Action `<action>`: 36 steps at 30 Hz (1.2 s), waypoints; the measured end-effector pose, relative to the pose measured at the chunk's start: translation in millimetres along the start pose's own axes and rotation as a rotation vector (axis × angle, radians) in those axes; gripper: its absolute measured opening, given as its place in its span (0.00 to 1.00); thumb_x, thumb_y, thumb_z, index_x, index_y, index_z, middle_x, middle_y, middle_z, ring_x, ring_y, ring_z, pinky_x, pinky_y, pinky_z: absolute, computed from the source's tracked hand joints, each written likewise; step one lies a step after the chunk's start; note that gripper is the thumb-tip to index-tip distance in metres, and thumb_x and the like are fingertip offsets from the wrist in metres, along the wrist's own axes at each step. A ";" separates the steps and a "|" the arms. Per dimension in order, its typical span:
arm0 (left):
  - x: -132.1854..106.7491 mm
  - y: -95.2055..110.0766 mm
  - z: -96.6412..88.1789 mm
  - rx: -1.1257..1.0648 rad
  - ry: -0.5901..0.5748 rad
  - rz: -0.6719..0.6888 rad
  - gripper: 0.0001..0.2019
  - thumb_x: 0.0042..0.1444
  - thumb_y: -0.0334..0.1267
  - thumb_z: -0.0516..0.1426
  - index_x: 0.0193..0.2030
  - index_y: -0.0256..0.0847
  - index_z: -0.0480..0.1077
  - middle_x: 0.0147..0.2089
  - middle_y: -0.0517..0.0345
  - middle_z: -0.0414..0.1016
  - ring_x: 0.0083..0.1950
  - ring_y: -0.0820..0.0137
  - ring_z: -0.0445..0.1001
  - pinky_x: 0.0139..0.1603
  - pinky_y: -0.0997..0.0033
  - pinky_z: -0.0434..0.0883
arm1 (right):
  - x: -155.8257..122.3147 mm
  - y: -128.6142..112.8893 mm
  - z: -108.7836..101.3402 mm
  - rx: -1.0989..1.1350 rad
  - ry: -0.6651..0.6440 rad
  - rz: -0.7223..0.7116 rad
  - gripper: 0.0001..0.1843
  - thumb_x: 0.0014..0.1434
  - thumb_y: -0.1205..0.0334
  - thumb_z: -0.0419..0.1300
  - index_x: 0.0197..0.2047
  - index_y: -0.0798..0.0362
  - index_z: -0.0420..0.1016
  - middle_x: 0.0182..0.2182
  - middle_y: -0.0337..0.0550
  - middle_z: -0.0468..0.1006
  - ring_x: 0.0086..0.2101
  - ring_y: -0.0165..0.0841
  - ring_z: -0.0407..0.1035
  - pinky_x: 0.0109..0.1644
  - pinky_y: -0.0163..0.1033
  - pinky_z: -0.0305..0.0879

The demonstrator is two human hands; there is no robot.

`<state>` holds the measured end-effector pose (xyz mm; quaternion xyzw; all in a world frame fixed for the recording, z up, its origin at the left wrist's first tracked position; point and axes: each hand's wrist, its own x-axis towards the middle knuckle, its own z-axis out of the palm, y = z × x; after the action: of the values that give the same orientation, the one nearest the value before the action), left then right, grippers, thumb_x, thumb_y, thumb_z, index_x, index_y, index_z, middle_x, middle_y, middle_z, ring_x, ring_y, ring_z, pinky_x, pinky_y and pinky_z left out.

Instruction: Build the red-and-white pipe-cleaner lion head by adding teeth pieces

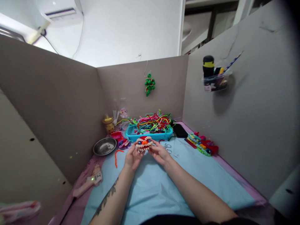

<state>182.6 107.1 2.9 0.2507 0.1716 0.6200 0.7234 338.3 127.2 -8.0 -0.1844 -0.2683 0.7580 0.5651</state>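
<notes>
Between both hands, above the light blue cloth, is a red and cream fuzzy pipe-cleaner figure (143,142) with blue eyes and an orange middle. My left hand (134,157) grips its left side, the fingers partly behind it. On the other side my right hand (159,152) pinches its right edge with thumb and fingers. Just beyond the figure stands a blue tray (150,137) heaped with colourful pipe cleaners (153,122). A bent orange pipe cleaner (116,158) lies on the cloth left of my left hand.
A metal bowl (104,147) with small pale bits sits at left, near a pink glue gun (90,182) with a green light. Finished-looking fuzzy pieces (203,144) lie at right beside a black phone (180,130). Grey partitions (246,115) enclose the table; a clear holder (215,82) hangs there.
</notes>
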 end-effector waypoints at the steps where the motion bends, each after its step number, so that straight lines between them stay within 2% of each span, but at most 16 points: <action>1: 0.3 -0.7 -1.1 0.023 0.004 -0.005 0.12 0.51 0.34 0.58 0.44 0.40 0.67 0.42 0.54 0.74 0.40 0.69 0.74 0.44 0.65 0.69 | -0.9 -0.7 1.1 0.006 0.003 0.000 0.24 0.39 0.74 0.67 0.42 0.52 0.72 0.31 0.39 0.79 0.30 0.29 0.73 0.36 0.34 0.68; 6: 1.1 -5.3 -2.5 0.123 -0.007 0.034 0.24 0.43 0.25 0.62 0.48 0.41 0.64 0.42 0.55 0.74 0.41 0.71 0.73 0.45 0.70 0.67 | -1.5 0.6 2.0 0.000 0.047 -0.023 0.22 0.38 0.74 0.67 0.39 0.52 0.72 0.29 0.39 0.79 0.29 0.30 0.74 0.34 0.34 0.69; 12: 2.4 -8.3 -4.6 0.163 -0.042 0.058 0.35 0.38 0.19 0.63 0.54 0.43 0.61 0.46 0.56 0.72 0.44 0.72 0.73 0.48 0.72 0.65 | 3.5 4.5 -3.6 -0.003 0.049 -0.064 0.23 0.36 0.77 0.66 0.38 0.53 0.72 0.29 0.38 0.79 0.30 0.30 0.74 0.35 0.34 0.70; 26: 6.6 -9.0 -7.2 0.180 0.019 0.070 0.29 0.41 0.21 0.63 0.51 0.41 0.63 0.38 0.58 0.75 0.36 0.76 0.74 0.44 0.76 0.68 | 2.3 5.2 -0.2 -0.014 0.092 -0.078 0.25 0.34 0.79 0.64 0.38 0.52 0.71 0.28 0.35 0.79 0.30 0.28 0.73 0.36 0.32 0.70; 31: 6.4 -8.4 -6.2 0.175 0.031 0.061 0.24 0.41 0.22 0.63 0.47 0.40 0.66 0.36 0.58 0.75 0.35 0.76 0.74 0.42 0.76 0.69 | -1.3 1.7 4.6 0.013 0.059 -0.054 0.21 0.39 0.75 0.65 0.39 0.53 0.72 0.30 0.39 0.79 0.30 0.28 0.74 0.36 0.33 0.70; 36: 4.8 -7.4 -2.3 0.168 0.033 0.064 0.21 0.41 0.24 0.63 0.44 0.39 0.67 0.37 0.58 0.75 0.35 0.75 0.74 0.42 0.75 0.69 | 1.1 2.3 -1.3 0.060 0.037 -0.028 0.20 0.42 0.74 0.65 0.40 0.53 0.72 0.30 0.40 0.80 0.29 0.29 0.74 0.35 0.34 0.70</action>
<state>188.1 111.4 -3.0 0.3055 0.2270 0.6301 0.6768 337.0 128.0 -10.5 -0.1774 -0.2376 0.7543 0.5858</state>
